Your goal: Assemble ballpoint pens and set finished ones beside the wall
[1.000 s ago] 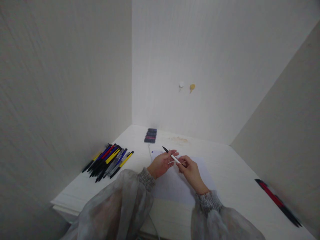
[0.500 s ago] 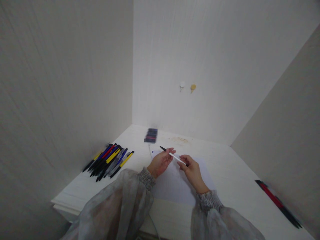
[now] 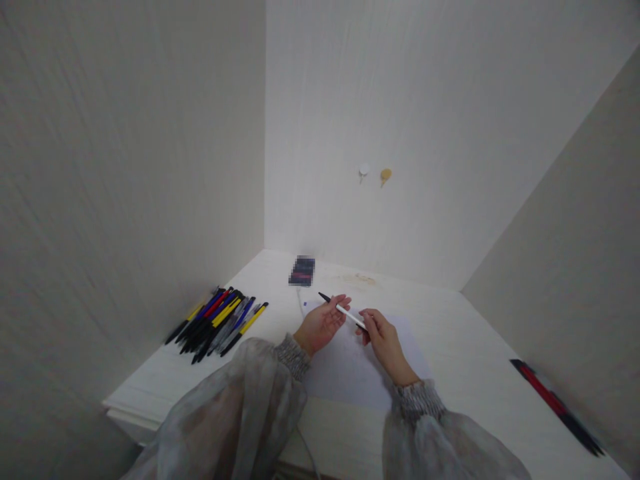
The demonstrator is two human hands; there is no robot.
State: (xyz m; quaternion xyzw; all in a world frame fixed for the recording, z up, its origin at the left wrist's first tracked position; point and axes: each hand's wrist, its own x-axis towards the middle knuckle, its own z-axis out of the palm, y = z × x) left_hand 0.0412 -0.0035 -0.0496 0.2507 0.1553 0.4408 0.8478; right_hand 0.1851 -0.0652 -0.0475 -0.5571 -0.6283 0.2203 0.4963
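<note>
A white pen with a black tip (image 3: 341, 310) is held above a white sheet of paper (image 3: 350, 370) on the desk. My left hand (image 3: 320, 325) pinches the pen near its black end, fingers closed on it. My right hand (image 3: 383, 339) grips the pen's other end, fingers curled around it. Both hands hover close together just over the sheet.
A pile of several black, yellow, blue and red pens (image 3: 217, 319) lies at the left of the white desk (image 3: 470, 347). A dark phone (image 3: 302, 271) with a cable sits behind the sheet. Red and black pens (image 3: 555, 403) lie at the right edge. Walls enclose three sides.
The pen has shifted slightly left and tilted flatter between my hands. My right hand has moved a little along the pen's rear end.
</note>
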